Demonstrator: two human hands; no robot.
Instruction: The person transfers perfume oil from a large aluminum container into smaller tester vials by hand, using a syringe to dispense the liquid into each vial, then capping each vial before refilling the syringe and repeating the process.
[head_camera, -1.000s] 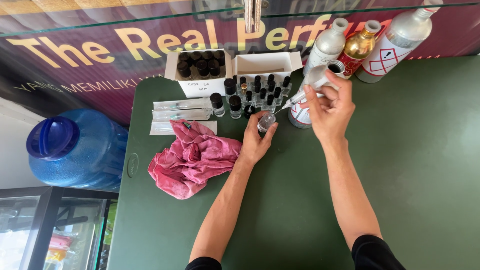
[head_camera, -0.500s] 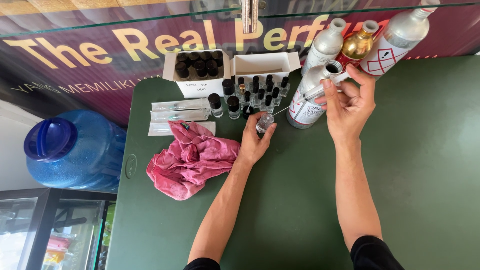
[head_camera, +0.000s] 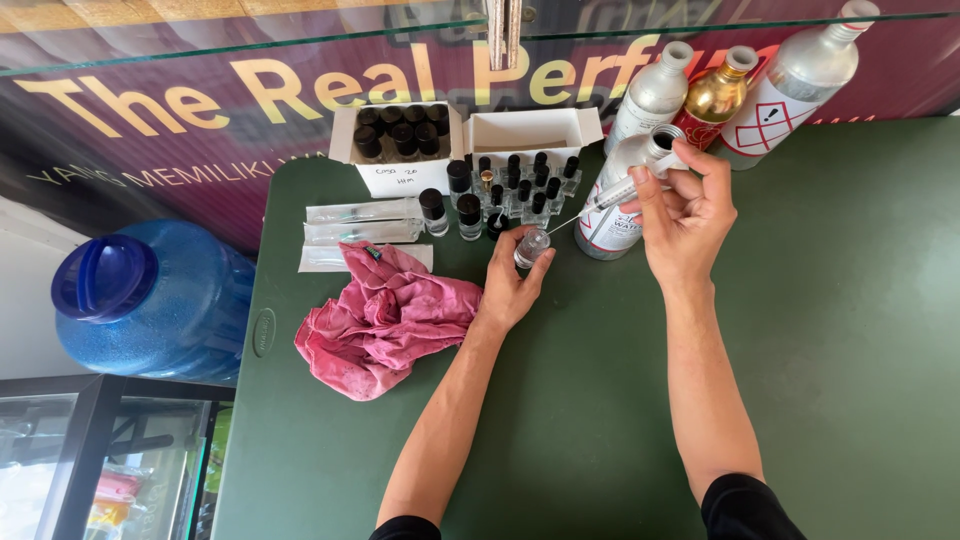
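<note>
Centrally, left hand (head_camera: 512, 288) wrapped round a small clear glass vial (head_camera: 531, 247), pinned upright on the green surface (head_camera: 850, 330) so its open mouth faces the needle. Right hand (head_camera: 683, 215) pinching a syringe (head_camera: 612, 193), angled down-left, tip just above the vial mouth. Behind the syringe, an open silver aluminium bottle (head_camera: 622, 205), close for easy drawing. Capped vials (head_camera: 520, 185) clustered upper centre, crumpled pink cloth (head_camera: 385, 318) left of the wrist, handy for spills.
</note>
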